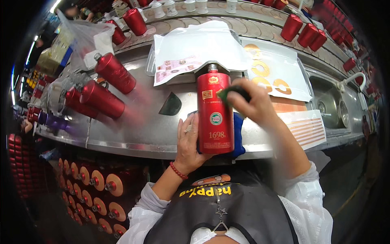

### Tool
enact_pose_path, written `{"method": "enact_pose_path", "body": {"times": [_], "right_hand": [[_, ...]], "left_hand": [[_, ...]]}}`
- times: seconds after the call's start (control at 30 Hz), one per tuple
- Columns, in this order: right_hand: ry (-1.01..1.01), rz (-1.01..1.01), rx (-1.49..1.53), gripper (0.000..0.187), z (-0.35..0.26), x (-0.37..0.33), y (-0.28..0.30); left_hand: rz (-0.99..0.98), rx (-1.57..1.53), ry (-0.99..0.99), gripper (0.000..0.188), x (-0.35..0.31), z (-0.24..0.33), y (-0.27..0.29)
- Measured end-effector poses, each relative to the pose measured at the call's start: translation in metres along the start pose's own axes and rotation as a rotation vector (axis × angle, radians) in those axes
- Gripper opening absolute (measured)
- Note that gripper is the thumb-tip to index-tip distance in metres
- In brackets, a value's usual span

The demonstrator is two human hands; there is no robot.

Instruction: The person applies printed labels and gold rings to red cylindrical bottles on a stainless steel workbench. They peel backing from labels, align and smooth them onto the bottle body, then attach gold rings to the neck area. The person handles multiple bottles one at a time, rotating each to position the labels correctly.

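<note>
A red bottle (214, 118) with gold lettering and a round green-and-white sticker lies in front of me, its bare glass neck pointing away. My left hand (189, 142) grips its lower left side, the fingers along the bottle's edge. In my right hand (258, 101) is a dark green flat piece (235, 93), partly covered by the fingers; it touches the bottle beside the upper gold lettering. Under the bottle a blue cloth (239, 138) shows at the right. Left of the bottle, a dark green half-round piece (170, 104) rests on the metal table.
Several red bottles (115, 73) lie at the left of the metal table (158, 136). Behind are a white sticker sheet (195, 42) and another with gold rings (280, 67). A striped sheet (304, 130) and a sink (331, 103) are right. A conveyor (243, 18) carries bottles beyond.
</note>
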State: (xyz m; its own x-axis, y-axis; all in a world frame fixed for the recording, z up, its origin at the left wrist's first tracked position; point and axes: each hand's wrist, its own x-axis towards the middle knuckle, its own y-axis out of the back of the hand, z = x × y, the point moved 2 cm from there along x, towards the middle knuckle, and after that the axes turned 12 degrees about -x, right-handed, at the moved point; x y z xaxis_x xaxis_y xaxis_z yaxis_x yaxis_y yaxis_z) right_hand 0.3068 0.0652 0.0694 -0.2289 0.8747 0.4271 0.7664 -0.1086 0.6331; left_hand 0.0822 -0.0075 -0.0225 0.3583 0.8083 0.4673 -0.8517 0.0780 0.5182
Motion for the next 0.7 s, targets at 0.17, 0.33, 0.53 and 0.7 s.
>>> {"method": "enact_pose_path", "body": {"times": [0.17,0.33,0.53,0.7], "right_hand": [[0.052,-0.043,0.024,0.021,-0.014,0.018,-0.001],[-0.388,0.17,0.375,0.021,0.021,0.007,-0.005],[-0.492,0.188,0.414,0.021,0.025,-0.015,-0.009],[-0.486,0.234,0.548,0.022,0.029,-0.041,-0.011]], "left_hand": [[0.031,-0.135,-0.129,0.103,0.014,0.003,0.009],[-0.136,0.003,-0.263,0.084,0.086,-0.007,0.03],[-0.199,0.035,-0.373,0.063,0.142,-0.013,0.041],[-0.289,0.072,-0.418,0.064,0.078,0.032,0.026]]}}
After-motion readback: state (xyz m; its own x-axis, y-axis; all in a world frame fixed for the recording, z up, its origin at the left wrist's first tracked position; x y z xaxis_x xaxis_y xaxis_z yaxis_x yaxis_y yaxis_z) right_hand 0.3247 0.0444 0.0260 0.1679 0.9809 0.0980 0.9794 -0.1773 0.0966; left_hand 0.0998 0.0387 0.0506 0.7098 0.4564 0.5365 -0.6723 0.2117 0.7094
